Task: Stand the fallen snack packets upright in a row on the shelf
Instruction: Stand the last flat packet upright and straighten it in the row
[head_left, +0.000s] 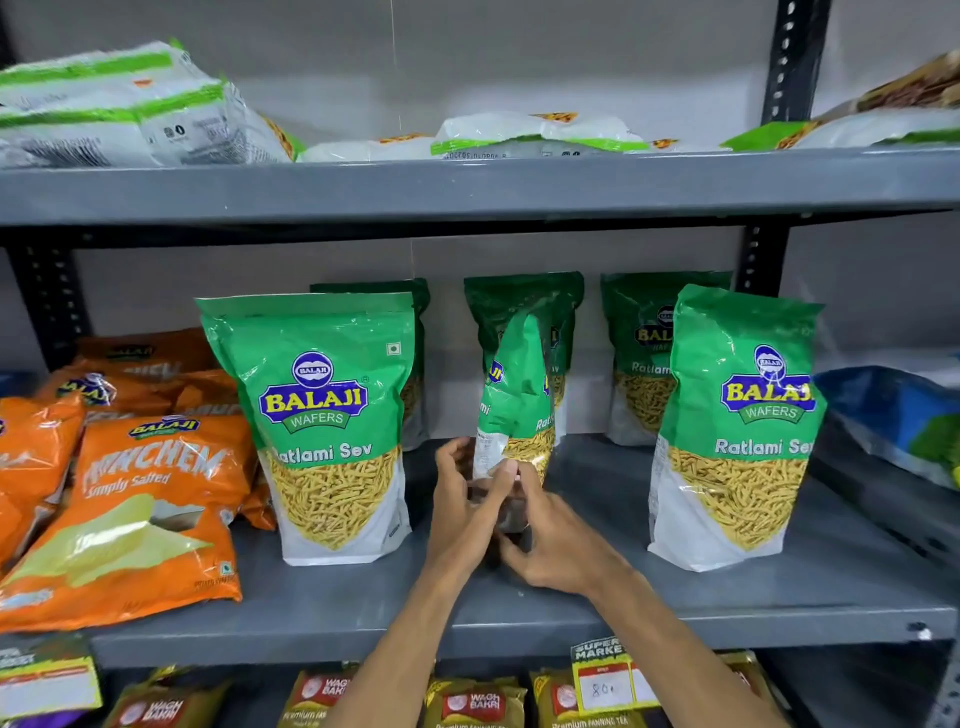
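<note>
A green Ratlami Sev packet (517, 395) stands edge-on in the middle of the grey shelf (571, 608), turned sideways to me. My left hand (462, 499) and my right hand (545, 535) both grip its bottom end. Another green packet (327, 426) stands upright at the front left, and one more (737, 431) at the front right. Three further green packets stand behind them against the back wall, the middle one (524, 296) partly hidden by the held packet.
Orange chips bags (140, 509) lie piled at the shelf's left end. A blue bag (893, 415) lies at the right. White and green packets (130, 109) lie flat on the shelf above. Tea packs (472, 701) and a price tag (605, 680) sit below.
</note>
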